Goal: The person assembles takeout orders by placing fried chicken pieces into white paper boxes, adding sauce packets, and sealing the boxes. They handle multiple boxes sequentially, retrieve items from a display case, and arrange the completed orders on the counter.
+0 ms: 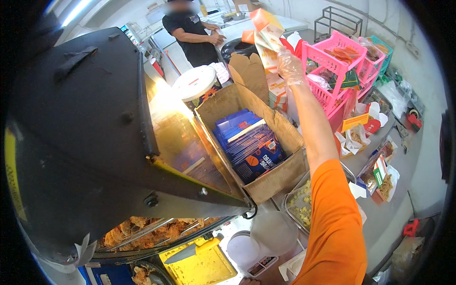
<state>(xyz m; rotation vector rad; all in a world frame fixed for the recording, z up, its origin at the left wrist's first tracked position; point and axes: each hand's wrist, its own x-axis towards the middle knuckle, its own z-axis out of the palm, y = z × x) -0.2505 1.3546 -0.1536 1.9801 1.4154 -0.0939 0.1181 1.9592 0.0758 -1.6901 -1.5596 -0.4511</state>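
My right hand (291, 67), in a clear plastic glove, is raised at the far end of my outstretched arm. Its fingers close on an orange-and-white printed paper carton (269, 42). Just below stands a stack of similar folded cartons (277, 93). Nearer to me, an open cardboard box (228, 96) holds many dark-blue printed flat packages (245, 142). Only a small part of my left hand (249, 281) shows at the bottom edge, by the kitchen scale (262, 265); whether it holds anything is hidden.
A large black-framed display warmer (82, 142) with fried chicken (153, 231) fills the left. Below it, a knife (192, 249) lies on a yellow cutting board (199, 269). Pink baskets (336, 53) stand to the right. A person (192, 32) in dark clothes stands across the counter.
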